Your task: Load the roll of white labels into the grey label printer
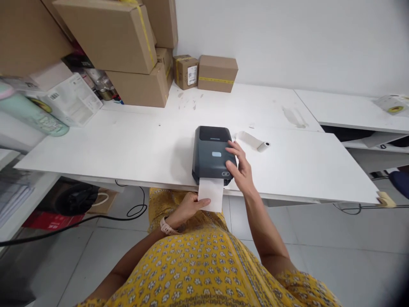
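A dark grey label printer stands at the front edge of the white table. White label paper comes out of its front slot and hangs past the table edge. My left hand pinches the paper's left side, thumb on top and the other fingers hidden beneath. Resting against the printer's right side and top is my right hand, its fingers spread apart. Just right of the printer, a small paper roll lies partly unwound, its strip reaching back toward the machine.
Cardboard boxes are stacked at the back left, with two smaller boxes, one of them plain brown, beside them. A mint-green bottle leans at the far left. Black cable runs below the table. A label roll sits far right.
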The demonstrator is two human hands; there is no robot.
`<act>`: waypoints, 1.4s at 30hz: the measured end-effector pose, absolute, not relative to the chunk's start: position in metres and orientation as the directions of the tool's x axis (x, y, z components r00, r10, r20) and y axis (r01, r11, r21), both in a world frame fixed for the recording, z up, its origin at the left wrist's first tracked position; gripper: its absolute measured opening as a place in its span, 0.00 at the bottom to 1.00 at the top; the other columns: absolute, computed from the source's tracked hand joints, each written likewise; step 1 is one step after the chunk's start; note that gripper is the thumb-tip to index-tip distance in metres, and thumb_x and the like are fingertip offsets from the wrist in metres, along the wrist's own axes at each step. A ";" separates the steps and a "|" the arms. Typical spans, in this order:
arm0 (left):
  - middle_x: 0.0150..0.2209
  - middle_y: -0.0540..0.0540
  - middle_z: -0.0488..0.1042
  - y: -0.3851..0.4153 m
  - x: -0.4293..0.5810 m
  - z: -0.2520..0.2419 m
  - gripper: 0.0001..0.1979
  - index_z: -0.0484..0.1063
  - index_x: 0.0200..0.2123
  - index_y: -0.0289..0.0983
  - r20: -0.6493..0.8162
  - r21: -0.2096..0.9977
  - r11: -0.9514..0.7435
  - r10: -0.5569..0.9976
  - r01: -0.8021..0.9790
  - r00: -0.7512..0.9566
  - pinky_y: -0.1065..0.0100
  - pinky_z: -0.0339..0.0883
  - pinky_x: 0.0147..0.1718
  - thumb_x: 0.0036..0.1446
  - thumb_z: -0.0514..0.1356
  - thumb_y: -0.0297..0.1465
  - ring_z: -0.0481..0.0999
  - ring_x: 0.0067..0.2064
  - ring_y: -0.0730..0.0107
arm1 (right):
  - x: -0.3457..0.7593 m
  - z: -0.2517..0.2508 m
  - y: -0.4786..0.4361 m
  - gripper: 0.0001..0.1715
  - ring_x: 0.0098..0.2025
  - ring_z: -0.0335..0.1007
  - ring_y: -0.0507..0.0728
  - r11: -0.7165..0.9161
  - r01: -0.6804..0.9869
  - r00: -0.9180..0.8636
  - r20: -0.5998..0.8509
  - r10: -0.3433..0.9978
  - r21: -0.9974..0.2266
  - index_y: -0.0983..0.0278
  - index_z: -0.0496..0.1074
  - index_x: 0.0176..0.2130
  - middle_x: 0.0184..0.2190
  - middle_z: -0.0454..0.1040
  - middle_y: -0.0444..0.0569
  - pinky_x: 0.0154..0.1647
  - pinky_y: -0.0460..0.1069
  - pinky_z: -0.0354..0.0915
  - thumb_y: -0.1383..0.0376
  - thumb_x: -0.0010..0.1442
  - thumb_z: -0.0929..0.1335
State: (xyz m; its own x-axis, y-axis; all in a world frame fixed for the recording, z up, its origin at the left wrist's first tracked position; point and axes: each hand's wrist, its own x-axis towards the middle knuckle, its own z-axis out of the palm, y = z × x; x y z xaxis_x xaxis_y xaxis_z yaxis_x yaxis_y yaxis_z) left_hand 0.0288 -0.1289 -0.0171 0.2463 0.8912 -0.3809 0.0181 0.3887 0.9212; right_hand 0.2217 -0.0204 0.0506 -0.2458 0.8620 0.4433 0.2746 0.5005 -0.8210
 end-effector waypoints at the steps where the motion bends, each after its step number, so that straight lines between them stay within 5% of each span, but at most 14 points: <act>1: 0.26 0.45 0.77 -0.129 0.027 -0.019 0.24 0.81 0.29 0.33 -0.383 0.922 0.386 0.889 0.038 0.253 0.65 0.64 0.33 0.51 0.66 0.51 0.72 0.31 0.64 | 0.222 0.040 -0.029 0.28 0.76 0.44 0.62 0.444 0.289 -0.210 0.396 0.894 -0.848 0.47 0.62 0.64 0.71 0.56 0.44 0.75 0.67 0.46 0.49 0.67 0.65; 4: 0.24 0.47 0.74 -0.131 0.020 -0.020 0.25 0.76 0.25 0.33 -0.380 0.924 0.361 0.900 0.126 0.214 0.66 0.64 0.31 0.52 0.65 0.52 0.70 0.29 0.66 | 0.219 0.016 -0.040 0.48 0.77 0.36 0.63 0.257 0.265 -0.107 0.237 0.966 -0.929 0.48 0.43 0.73 0.76 0.41 0.47 0.75 0.67 0.44 0.45 0.63 0.68; 6: 0.29 0.46 0.75 -0.132 0.013 -0.015 0.24 0.75 0.30 0.34 -0.317 0.936 0.308 0.948 0.171 0.028 0.65 0.66 0.33 0.54 0.63 0.53 0.73 0.33 0.64 | 0.215 0.005 -0.041 0.56 0.77 0.35 0.64 0.151 0.207 -0.099 0.133 0.986 -0.967 0.50 0.35 0.74 0.77 0.38 0.51 0.73 0.68 0.48 0.43 0.62 0.68; 9: 0.54 0.38 0.74 -0.123 0.005 0.003 0.29 0.70 0.54 0.39 -0.131 0.962 0.195 0.944 0.189 -0.303 0.59 0.70 0.49 0.57 0.63 0.51 0.74 0.53 0.56 | 0.211 -0.006 -0.040 0.61 0.75 0.48 0.66 0.025 0.091 -0.130 0.013 0.991 -0.996 0.53 0.30 0.74 0.75 0.45 0.58 0.70 0.68 0.56 0.41 0.60 0.68; 11: 0.70 0.38 0.57 -0.108 0.006 0.017 0.37 0.58 0.66 0.44 -0.106 0.976 0.158 0.945 0.148 -0.310 0.55 0.63 0.61 0.59 0.62 0.50 0.59 0.69 0.52 | 0.209 -0.010 -0.040 0.62 0.72 0.55 0.66 -0.014 0.047 -0.134 -0.020 0.991 -0.999 0.55 0.29 0.74 0.74 0.48 0.59 0.69 0.67 0.59 0.41 0.60 0.68; 13: 0.73 0.39 0.51 -0.090 0.010 0.028 0.38 0.54 0.68 0.45 -0.176 0.979 0.195 0.953 0.056 -0.246 0.52 0.60 0.64 0.60 0.61 0.50 0.54 0.72 0.49 | 0.207 -0.012 -0.042 0.61 0.71 0.57 0.66 -0.023 0.037 -0.129 -0.027 0.991 -0.999 0.54 0.30 0.75 0.74 0.48 0.58 0.69 0.66 0.60 0.42 0.60 0.67; 18: 0.66 0.38 0.67 -0.066 0.023 0.034 0.35 0.59 0.67 0.40 -0.113 0.989 0.110 0.993 -0.101 -0.019 0.53 0.65 0.62 0.60 0.63 0.44 0.67 0.66 0.51 | 0.205 -0.013 -0.046 0.57 0.73 0.53 0.67 -0.014 0.047 -0.087 -0.018 0.996 -0.999 0.55 0.35 0.74 0.75 0.47 0.56 0.69 0.66 0.60 0.43 0.61 0.66; 29: 0.66 0.36 0.65 -0.084 0.012 0.018 0.38 0.59 0.67 0.41 -0.123 0.992 0.124 0.987 0.003 -0.104 0.55 0.70 0.56 0.57 0.64 0.46 0.70 0.62 0.52 | 0.204 -0.015 -0.050 0.51 0.74 0.48 0.66 0.067 0.060 -0.059 0.064 0.996 -0.996 0.55 0.39 0.74 0.75 0.46 0.58 0.70 0.66 0.57 0.44 0.64 0.65; 32: 0.57 0.37 0.74 -0.115 0.010 0.012 0.33 0.66 0.59 0.38 -0.217 0.966 0.242 0.951 0.093 -0.222 0.58 0.72 0.49 0.56 0.66 0.47 0.76 0.54 0.56 | 0.209 -0.014 -0.050 0.51 0.76 0.43 0.66 0.095 0.079 -0.083 0.088 0.993 -0.992 0.53 0.36 0.74 0.76 0.42 0.57 0.70 0.68 0.55 0.42 0.65 0.63; 34: 0.45 0.38 0.80 -0.128 0.012 0.007 0.26 0.76 0.46 0.35 -0.331 0.940 0.336 0.940 0.057 -0.081 0.58 0.72 0.45 0.53 0.67 0.49 0.79 0.46 0.57 | 0.211 -0.012 -0.049 0.50 0.75 0.44 0.66 0.116 0.097 -0.092 0.108 0.990 -0.988 0.52 0.35 0.74 0.75 0.43 0.57 0.70 0.68 0.54 0.41 0.65 0.61; 37: 0.40 0.39 0.83 -0.131 0.021 0.005 0.25 0.80 0.40 0.33 -0.430 0.884 0.453 0.885 -0.117 0.179 0.58 0.71 0.45 0.48 0.70 0.48 0.80 0.41 0.57 | 0.208 -0.008 -0.049 0.49 0.75 0.46 0.64 0.122 0.149 -0.081 0.111 0.991 -0.981 0.51 0.33 0.74 0.75 0.45 0.55 0.71 0.67 0.55 0.43 0.67 0.61; 42: 0.35 0.40 0.83 -0.120 0.032 0.021 0.24 0.82 0.36 0.32 -0.478 0.793 0.544 0.835 -0.276 0.272 0.61 0.71 0.41 0.44 0.74 0.46 0.79 0.36 0.60 | 0.201 -0.002 -0.052 0.48 0.75 0.46 0.64 0.092 0.104 -0.034 0.089 0.995 -0.990 0.52 0.38 0.73 0.74 0.49 0.56 0.71 0.66 0.55 0.45 0.66 0.64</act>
State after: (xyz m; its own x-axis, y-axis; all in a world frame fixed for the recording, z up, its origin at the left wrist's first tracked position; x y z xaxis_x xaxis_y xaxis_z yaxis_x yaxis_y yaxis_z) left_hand 0.0318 -0.1202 0.0206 0.2720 0.8351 -0.4782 -0.2762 0.5437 0.7925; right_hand 0.2013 -0.0517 -0.0018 -0.0339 0.9955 0.0886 0.1041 0.0917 -0.9903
